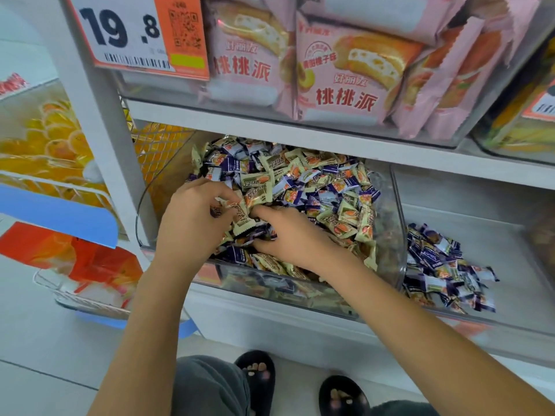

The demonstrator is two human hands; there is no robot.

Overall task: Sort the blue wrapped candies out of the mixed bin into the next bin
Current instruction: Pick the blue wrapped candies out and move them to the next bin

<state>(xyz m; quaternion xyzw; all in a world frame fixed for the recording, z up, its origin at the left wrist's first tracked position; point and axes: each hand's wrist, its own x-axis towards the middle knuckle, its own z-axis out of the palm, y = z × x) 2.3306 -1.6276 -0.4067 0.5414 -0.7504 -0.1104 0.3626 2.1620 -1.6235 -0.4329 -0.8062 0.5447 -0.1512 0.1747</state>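
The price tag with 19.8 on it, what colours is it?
The price tag is white with black numerals and an orange side panel, seen in the head view.

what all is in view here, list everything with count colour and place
mixed bin: one, clear, lower shelf centre
mixed candies: many, cream and blue, heaped in mixed bin
next bin: one, clear, right of mixed bin
blue candies: small pile, next bin's left front
pie packs: several, pink, upper shelf
price tag: one, white and orange, top left
slippers: two, black, floor
left hand: in mixed bin, pinching candies
right hand: in mixed bin, fingers dug into candies
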